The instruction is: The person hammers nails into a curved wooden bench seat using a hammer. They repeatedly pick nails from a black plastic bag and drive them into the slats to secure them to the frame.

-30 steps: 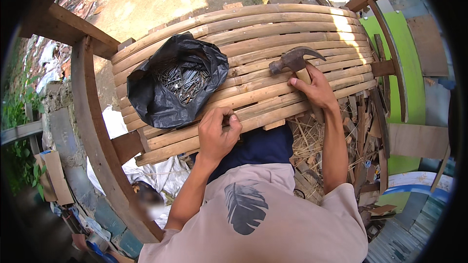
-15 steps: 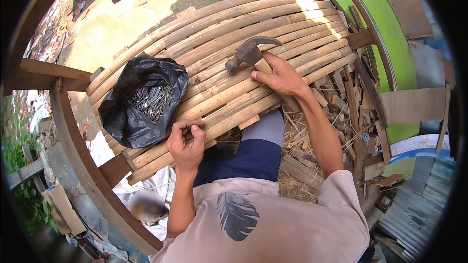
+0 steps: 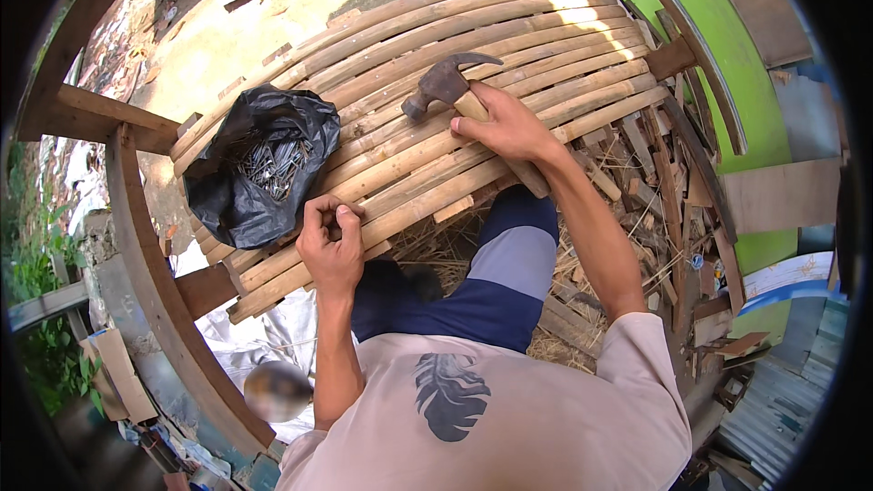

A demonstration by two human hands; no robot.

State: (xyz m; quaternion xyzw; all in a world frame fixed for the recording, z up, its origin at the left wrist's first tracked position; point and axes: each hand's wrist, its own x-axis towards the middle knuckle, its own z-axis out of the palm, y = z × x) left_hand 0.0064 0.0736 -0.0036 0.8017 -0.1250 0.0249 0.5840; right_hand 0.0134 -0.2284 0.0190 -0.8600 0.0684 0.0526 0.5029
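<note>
Gripping hammer [image 3: 469,106]; legs [image 3: 516,259] apart (wider now)

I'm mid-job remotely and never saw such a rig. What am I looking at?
There is no robot: these are a person's two bare hands. The wide fisheye camera sits on their head, looking down, so straight edges bend. On the bamboo slats sits an open black plastic bag of nails. The right hand grips a claw hammer by its wooden handle. The left hand is curled at the slats' near edge, beside the bag; whether it holds anything, I cannot tell.
</note>
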